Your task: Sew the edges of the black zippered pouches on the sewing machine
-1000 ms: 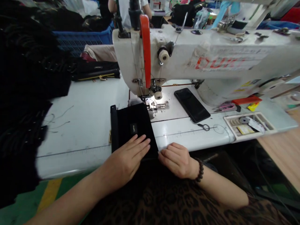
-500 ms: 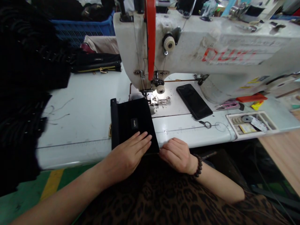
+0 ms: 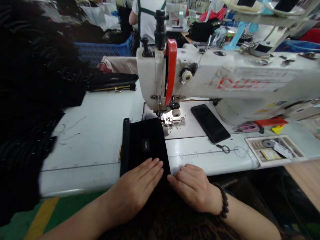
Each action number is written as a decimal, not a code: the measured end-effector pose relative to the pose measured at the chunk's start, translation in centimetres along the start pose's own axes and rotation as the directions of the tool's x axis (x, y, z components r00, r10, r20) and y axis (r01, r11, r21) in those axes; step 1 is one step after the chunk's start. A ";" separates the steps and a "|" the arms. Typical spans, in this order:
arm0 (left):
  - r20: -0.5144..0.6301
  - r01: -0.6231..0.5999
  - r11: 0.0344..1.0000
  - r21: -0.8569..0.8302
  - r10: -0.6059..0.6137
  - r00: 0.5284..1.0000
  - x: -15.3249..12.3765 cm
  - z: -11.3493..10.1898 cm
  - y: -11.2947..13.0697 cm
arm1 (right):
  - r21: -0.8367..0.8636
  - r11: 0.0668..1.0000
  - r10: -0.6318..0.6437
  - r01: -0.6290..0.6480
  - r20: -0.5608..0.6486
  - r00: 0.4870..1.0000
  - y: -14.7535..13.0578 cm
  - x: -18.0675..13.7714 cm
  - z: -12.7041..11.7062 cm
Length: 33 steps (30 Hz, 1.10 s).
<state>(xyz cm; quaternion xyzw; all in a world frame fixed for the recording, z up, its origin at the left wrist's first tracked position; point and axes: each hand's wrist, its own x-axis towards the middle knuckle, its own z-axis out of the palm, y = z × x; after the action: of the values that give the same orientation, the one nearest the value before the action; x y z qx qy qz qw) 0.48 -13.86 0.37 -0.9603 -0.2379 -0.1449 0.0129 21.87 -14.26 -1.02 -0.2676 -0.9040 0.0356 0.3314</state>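
Note:
A black fabric pouch [image 3: 153, 133] with a small label [image 3: 145, 145] lies flat on the sewing table, a dark zipper strip along its left side. Its far right corner reaches the lit presser foot [image 3: 172, 120] of the sewing machine [image 3: 205, 75]. My left hand [image 3: 137, 188] rests flat on the near part of the pouch, fingers stretched out side by side. At the near right edge, my right hand [image 3: 193, 188] is curled, with thumb and bent fingers pinching the pouch's edge. The fingertips' inner side is hidden.
A phone [image 3: 210, 123] and a metal ring [image 3: 226, 149] lie right of the needle area. Beyond them are pink snips [image 3: 247, 127] and a parts tray [image 3: 275, 151]. Black pieces [image 3: 45, 116] pile up at left, near another zipped pouch [image 3: 112, 81]. A person [image 3: 150, 23] stands behind.
The view has tilted up, so the table and machine sit lower in the picture and more background shows. Both hands stay on the pouch, which has hardly shifted against the machine.

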 end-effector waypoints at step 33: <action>0.136 -0.074 0.995 0.060 0.065 0.989 2.3 0.9 -7.8 | -0.283 0.958 0.107 0.054 0.523 0.846 4.2 3.5 0.7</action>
<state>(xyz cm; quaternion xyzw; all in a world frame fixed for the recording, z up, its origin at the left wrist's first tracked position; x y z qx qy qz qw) -0.91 -5.84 -0.16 -0.9747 -0.2091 -0.0716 0.0332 21.14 -8.80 -0.56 -0.3049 -0.9519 -0.0184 0.0245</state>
